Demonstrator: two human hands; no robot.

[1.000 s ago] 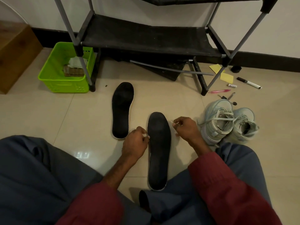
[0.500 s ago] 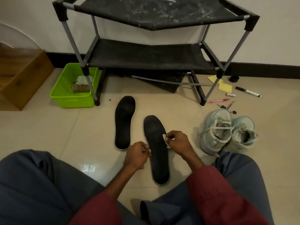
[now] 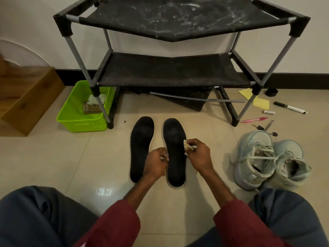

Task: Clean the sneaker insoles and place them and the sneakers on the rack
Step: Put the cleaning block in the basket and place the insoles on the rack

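Two black insoles lie side by side on the tiled floor, the left insole (image 3: 140,145) and the right insole (image 3: 175,150). My right hand (image 3: 197,155) pinches a small pale cloth (image 3: 187,145) against the right insole's right edge. My left hand (image 3: 156,164) grips that same insole's left edge with curled fingers. A pair of pale blue sneakers (image 3: 267,159) stands on the floor to the right. The black two-shelf rack (image 3: 170,72) stands against the wall beyond the insoles, with both shelves bare.
A green basket (image 3: 83,111) with rags sits left of the rack, beside a wooden box (image 3: 26,97). Yellow notes (image 3: 260,102), a marker (image 3: 289,107), a pink pen (image 3: 254,119) and keys lie right of the rack. My knees frame the bottom.
The view has tilted up, showing the rack's top shelf. The right insole now lies close beside the left one. My right hand has brought the cloth onto the insole's edge.
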